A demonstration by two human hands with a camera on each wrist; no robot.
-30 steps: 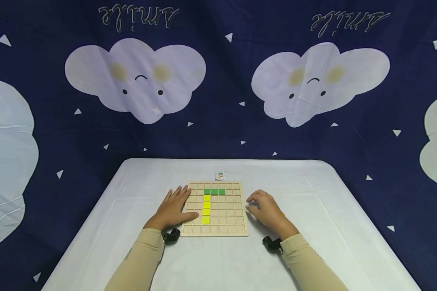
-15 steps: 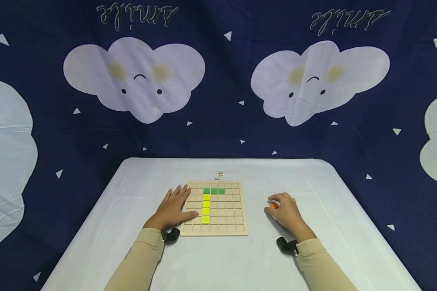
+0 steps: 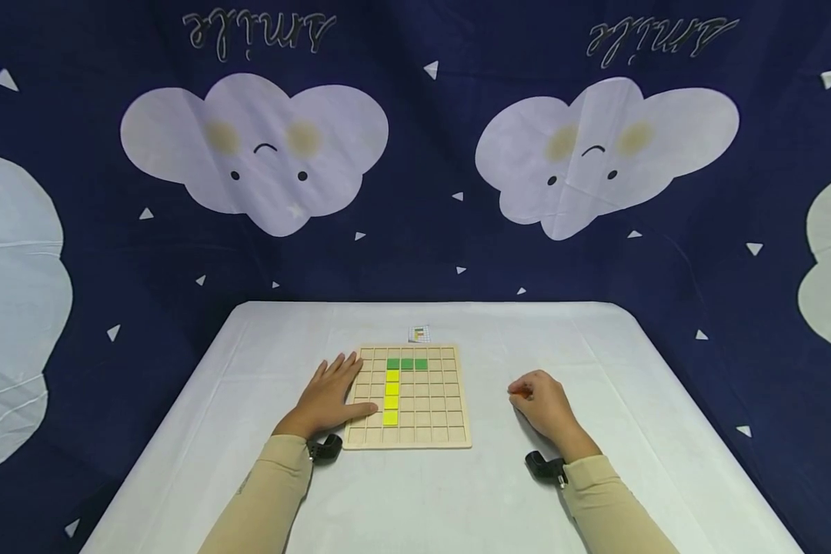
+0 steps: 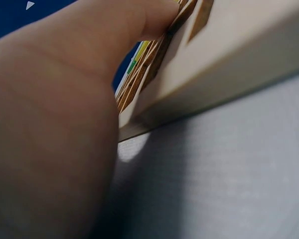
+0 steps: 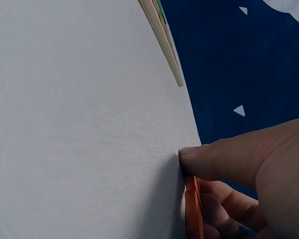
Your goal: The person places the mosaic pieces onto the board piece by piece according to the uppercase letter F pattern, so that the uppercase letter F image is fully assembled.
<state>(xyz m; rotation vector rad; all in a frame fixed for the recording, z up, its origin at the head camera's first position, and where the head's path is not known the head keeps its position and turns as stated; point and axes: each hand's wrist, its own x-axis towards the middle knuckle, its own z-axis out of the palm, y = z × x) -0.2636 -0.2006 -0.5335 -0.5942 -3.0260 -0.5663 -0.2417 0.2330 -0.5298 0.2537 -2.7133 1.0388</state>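
Note:
A light wooden grid board (image 3: 432, 423) lies on the white table. Set in it are a row of green tiles (image 3: 407, 364) and, below the row's left end, a column of yellow tiles (image 3: 392, 388). My left hand (image 3: 327, 396) rests spread on the board's left side, thumb reaching over the squares; the left wrist view shows the thumb (image 4: 144, 20) over the rim. Right of the board, my right hand (image 3: 543, 400) pinches an orange tile (image 5: 193, 214) low at the tabletop with curled fingers. More orange pieces seem stacked there, mostly hidden by the hand.
A small card (image 3: 418, 334) printed with a coloured grid pattern lies just behind the board. The white-covered table (image 3: 450, 500) ends at a dark blue cloth (image 3: 415, 261) with clouds, which hangs behind it.
My right hand has moved from the board's right edge further right to the orange tiles, and its fingers have closed in over them. The left hand has stayed in place.

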